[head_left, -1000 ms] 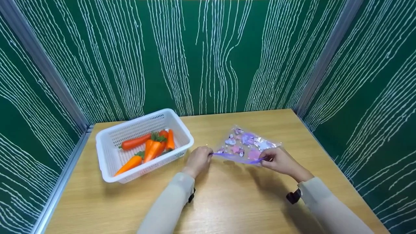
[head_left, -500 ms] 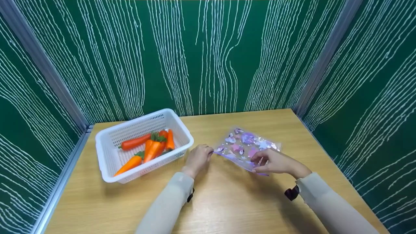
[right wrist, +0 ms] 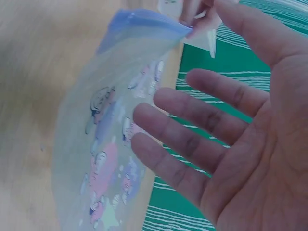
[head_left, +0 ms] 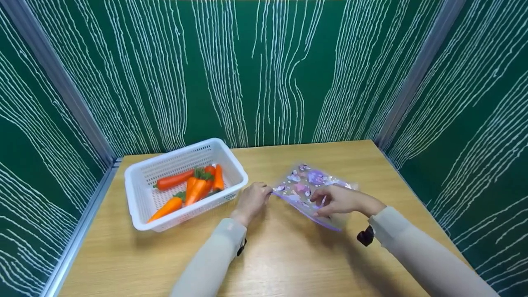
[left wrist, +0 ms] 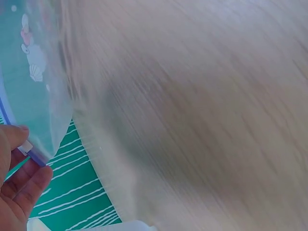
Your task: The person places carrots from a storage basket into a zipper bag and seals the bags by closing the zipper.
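A clear zip bag (head_left: 303, 187) printed with purple and pink pictures lies to the right of the table's middle, its purple zip edge toward me. My left hand (head_left: 252, 202) pinches the left end of that edge; in the left wrist view, thumb and fingers grip the purple zip strip (left wrist: 36, 156). Over the bag's right part hovers my right hand (head_left: 340, 201), its fingers relaxed and slightly bent. In the right wrist view, the right hand's fingers (right wrist: 183, 137) are spread apart, holding nothing, with the printed bag (right wrist: 103, 144) beyond them.
A white perforated plastic basket (head_left: 136, 206) stands left of my left hand, with several carrots (head_left: 198, 187) inside. The wooden table (head_left: 284, 264) meets green walls (head_left: 206, 82) with white wavy lines at the back and both sides.
My right hand has let go of the zip edge and shifted slightly left above the bag. The edge's right end has swung down toward me. My left hand keeps its pinch.
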`<state>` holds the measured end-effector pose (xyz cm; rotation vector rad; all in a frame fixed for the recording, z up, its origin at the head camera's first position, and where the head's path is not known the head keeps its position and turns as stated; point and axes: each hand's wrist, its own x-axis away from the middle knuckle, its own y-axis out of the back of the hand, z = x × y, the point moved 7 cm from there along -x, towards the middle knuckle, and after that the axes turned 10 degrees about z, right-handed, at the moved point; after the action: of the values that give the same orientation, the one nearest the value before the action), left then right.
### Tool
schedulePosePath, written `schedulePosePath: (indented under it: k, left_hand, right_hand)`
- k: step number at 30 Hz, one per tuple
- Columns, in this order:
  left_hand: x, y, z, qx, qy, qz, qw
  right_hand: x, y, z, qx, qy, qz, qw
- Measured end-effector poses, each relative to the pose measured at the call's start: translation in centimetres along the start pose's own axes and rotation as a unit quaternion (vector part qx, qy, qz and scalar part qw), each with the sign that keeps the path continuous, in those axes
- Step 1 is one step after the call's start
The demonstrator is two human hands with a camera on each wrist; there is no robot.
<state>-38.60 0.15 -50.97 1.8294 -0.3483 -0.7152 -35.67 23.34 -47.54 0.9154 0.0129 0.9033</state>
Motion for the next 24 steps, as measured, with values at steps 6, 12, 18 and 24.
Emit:
schedulePosePath:
  k: [6,12,18,24]
  left_hand:
    - [-0.1,0.2,0.0,-0.011,0.008,0.009,0.9999]
    - [-0.1,0.5,0.0,-0.011,0.013,0.013,0.9998]
    - [0.0,0.9,-0.3,-0.039,0.000,-0.008,0.9992]
    - [-0.1,1.3,-0.4,-0.023,-0.006,-0.006,0.9997]
  right_hand:
    - [-1.1,-0.4,0.4,-0.016,0.000,0.005,1.000]
    - [-2.1,-0.7,0.5,-0.021,-0.004,0.002,1.000]
    - [-2.7,-1.0,0.7,-0.029,0.024,-0.001,0.999]
    - [-2.8,-1.0,0.5,-0.046,0.020,0.003,0.999]
